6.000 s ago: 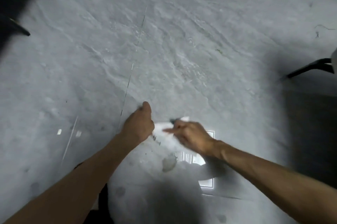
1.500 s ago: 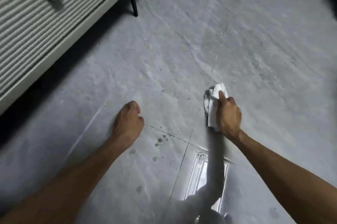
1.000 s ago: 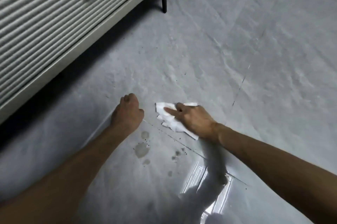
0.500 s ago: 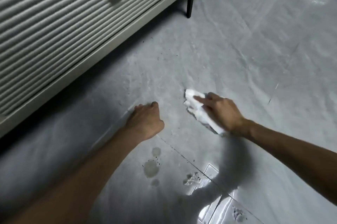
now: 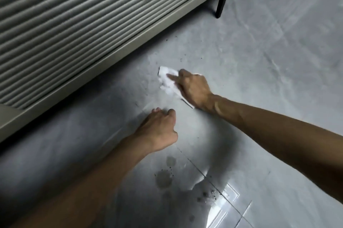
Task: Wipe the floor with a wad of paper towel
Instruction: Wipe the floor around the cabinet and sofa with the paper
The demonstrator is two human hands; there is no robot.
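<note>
The white paper towel wad (image 5: pixel 167 79) lies on the grey tiled floor (image 5: pixel 259 60), close to the cabinet's base. My right hand (image 5: pixel 193 88) presses down on it, index finger stretched across the top, and the wad's near part is hidden under the palm. My left hand (image 5: pixel 159 133) rests on the floor a little nearer to me, fingers curled under, with nothing in it. Damp spots and dark specks (image 5: pixel 164 179) mark the floor below the left wrist.
A ribbed cabinet front (image 5: pixel 74 23) with a pale base rail (image 5: pixel 111 58) runs along the left, standing on a black leg (image 5: pixel 220 5). More dark crumbs (image 5: pixel 181 58) are scattered beyond the towel. Open tiled floor stretches to the right.
My right hand has slid the towel forward and left, towards the cabinet. The view has moved closer to the cabinet. My left hand has stayed curled on the floor.
</note>
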